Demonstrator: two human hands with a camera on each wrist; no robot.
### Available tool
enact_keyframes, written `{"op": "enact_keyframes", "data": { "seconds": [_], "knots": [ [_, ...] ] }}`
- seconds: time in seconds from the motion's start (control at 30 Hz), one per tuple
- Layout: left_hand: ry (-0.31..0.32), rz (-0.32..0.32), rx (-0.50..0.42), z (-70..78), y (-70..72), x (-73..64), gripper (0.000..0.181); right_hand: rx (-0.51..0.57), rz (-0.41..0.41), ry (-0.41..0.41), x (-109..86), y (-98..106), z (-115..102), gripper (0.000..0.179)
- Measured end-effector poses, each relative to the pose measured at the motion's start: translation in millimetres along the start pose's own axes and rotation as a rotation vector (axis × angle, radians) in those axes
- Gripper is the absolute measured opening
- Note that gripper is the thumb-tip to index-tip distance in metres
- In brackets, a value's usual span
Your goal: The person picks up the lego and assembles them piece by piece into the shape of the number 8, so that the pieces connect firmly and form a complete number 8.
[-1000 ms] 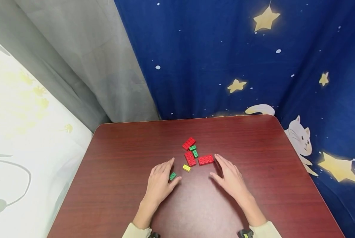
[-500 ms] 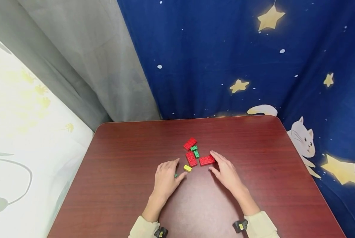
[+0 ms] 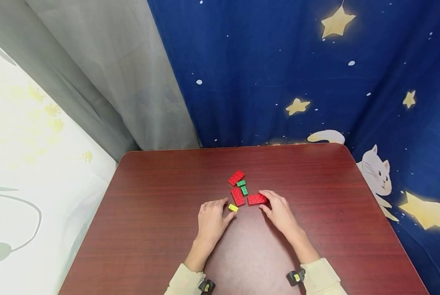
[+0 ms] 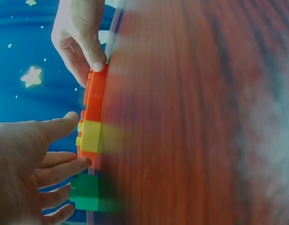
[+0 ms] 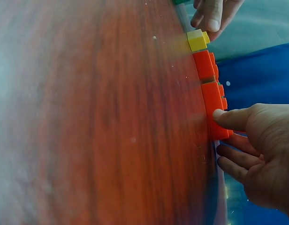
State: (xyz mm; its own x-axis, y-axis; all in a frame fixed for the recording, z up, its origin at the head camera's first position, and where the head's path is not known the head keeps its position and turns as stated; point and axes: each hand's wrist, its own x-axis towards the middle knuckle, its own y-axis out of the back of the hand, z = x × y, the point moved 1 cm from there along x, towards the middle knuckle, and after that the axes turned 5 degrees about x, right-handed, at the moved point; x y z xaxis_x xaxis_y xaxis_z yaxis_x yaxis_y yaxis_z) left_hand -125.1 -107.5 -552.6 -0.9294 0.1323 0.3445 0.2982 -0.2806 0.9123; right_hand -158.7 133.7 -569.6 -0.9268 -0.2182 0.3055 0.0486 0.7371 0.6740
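Note:
My left hand (image 3: pixel 210 221) hovers about a small yellow brick (image 3: pixel 233 207), its thumb and forefinger spread on either side of it. In the left wrist view a green brick (image 4: pixel 87 193) stands by the lower fingers; the hand hides it in the head view. My right hand (image 3: pixel 281 215) pinches the right end of a red brick (image 3: pixel 256 199), thumb on the near side and fingers behind. Just left of that brick lies a second red brick (image 3: pixel 237 196), close behind the yellow one.
Two small green bricks, an upper one (image 3: pixel 241 183) and a lower one (image 3: pixel 244 191), lie behind the red bricks. A third red brick (image 3: pixel 236 178) sits farthest back. The brown table (image 3: pixel 150 213) ends at curtains along the back.
My left hand has moved right, past the green brick, to the yellow brick. My right hand has come left and closed its thumb and fingers around the red brick's end.

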Motion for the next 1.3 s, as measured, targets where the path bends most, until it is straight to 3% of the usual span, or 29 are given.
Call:
{"op": "enact_keyframes", "data": {
  "seconds": [0.5,1.07,1.3],
  "knots": [
    [0.061,0.025,0.008,13.4,-13.4,-3.0,0.047,-0.005,0.016,0.024,-7.1,-1.7,-7.2,0.039],
    [0.105,0.031,0.008,18.0,-12.9,-2.5,0.041,0.014,-0.008,0.055,-23.0,-3.3,-22.0,0.038],
    [0.091,0.031,-0.053,12.9,-7.0,-3.9,0.039,0.032,-0.03,0.063,-25.3,-6.8,-26.2,0.037]
  ]
}}
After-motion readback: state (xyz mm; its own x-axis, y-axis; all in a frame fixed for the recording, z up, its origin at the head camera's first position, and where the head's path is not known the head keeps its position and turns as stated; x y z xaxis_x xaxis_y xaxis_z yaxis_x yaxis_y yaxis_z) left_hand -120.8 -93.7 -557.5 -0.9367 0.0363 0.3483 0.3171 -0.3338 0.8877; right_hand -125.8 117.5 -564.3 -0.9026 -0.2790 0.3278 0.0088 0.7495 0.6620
